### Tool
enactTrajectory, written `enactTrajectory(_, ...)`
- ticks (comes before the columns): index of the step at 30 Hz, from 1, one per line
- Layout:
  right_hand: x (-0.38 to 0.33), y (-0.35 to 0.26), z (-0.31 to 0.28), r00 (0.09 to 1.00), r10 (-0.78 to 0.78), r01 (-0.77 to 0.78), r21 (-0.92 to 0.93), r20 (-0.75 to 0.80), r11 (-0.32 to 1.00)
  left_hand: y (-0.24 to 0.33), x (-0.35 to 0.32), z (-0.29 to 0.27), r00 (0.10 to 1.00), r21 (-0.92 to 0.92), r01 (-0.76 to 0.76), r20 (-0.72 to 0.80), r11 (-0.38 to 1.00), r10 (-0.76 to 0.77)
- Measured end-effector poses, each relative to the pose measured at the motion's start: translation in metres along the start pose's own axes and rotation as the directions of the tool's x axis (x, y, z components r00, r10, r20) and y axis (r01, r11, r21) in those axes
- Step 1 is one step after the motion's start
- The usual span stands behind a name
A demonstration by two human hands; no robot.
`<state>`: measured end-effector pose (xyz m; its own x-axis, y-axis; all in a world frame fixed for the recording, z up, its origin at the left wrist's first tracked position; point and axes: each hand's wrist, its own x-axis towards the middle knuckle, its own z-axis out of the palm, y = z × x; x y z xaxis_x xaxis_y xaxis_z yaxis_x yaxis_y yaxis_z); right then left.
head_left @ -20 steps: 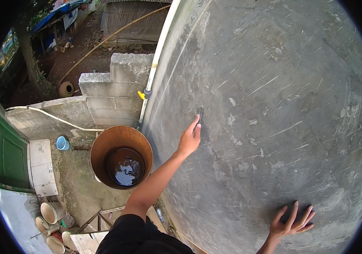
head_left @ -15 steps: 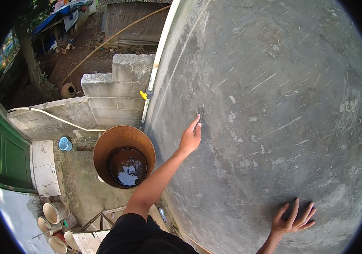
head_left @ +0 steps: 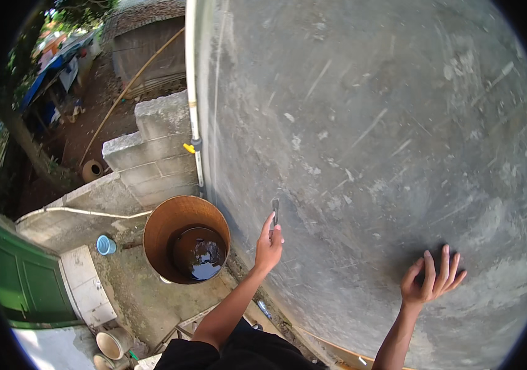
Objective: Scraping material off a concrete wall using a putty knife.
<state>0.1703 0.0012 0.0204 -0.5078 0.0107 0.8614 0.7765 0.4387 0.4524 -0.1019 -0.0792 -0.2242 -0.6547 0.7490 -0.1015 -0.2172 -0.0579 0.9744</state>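
A narrow, flat grey scraper-like blade is pinched between the thumb and fingers of my left hand. It points upward along the grey plastered wall; whether its tip touches the surface is hard to tell. To the right and a little lower, my right hand rests against the same wall, its fingers spread and holding nothing. Pale streaks and rough patches mark the plaster around both hands.
A rusty drum with dark water in it stands left of my left arm. A white pipe with a yellow valve handle runs up the wall's edge. A blue basket, buckets and a green door lie further left.
The view has tilted, so the pipe now appears nearly vertical. My left hand has moved down the wall with the blade. My right hand stays spread on the wall, higher in the picture.
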Motion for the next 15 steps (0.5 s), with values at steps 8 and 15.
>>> enactTrajectory(8,0.007,0.0,-0.001,0.995,0.097,-0.096,0.352,0.015,0.931,0.05,-0.084,0.055,0.977,-0.136,-0.032,0.207,0.99,0.06)
enactTrajectory(15,-0.044,-0.012,-0.06,0.819,0.248,-0.574,0.734,0.518,0.362,0.106,-0.135,0.107,0.724,-0.347,-0.145,0.601,0.927,0.338)
